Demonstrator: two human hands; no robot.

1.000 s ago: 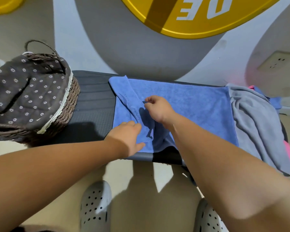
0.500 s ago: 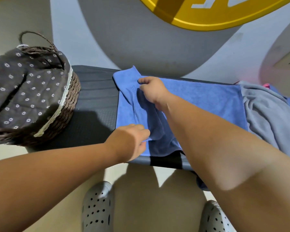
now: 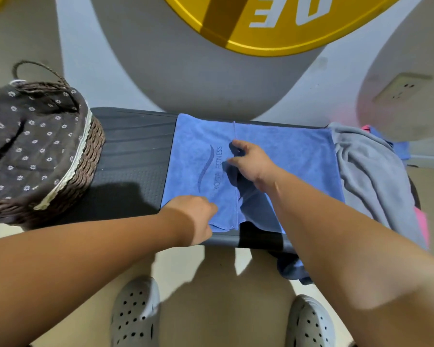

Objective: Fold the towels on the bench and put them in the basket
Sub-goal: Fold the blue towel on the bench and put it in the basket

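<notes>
A blue towel [image 3: 286, 156] lies spread on the black bench [image 3: 130, 156]. Its left part is folded over to the right and shows a "YOGA FITNESS" print. My left hand [image 3: 196, 216] grips the towel's near edge at the bench front, fingers curled. My right hand [image 3: 251, 164] pinches the free edge of the folded flap at mid-towel. A brown wicker basket [image 3: 85, 171] with a dotted cloth lining stands on the bench's left end. A grey towel [image 3: 371, 176] lies crumpled on the right end.
A pink cloth [image 3: 421, 221] and a bit of another blue one peek out under the grey towel. The wall with a socket [image 3: 401, 90] rises right behind the bench. My feet in grey clogs [image 3: 135, 314] stand on the floor before it.
My right hand has drawn the towel's left flap over to the right, so the printed side now faces up. My left hand stayed at the near edge.
</notes>
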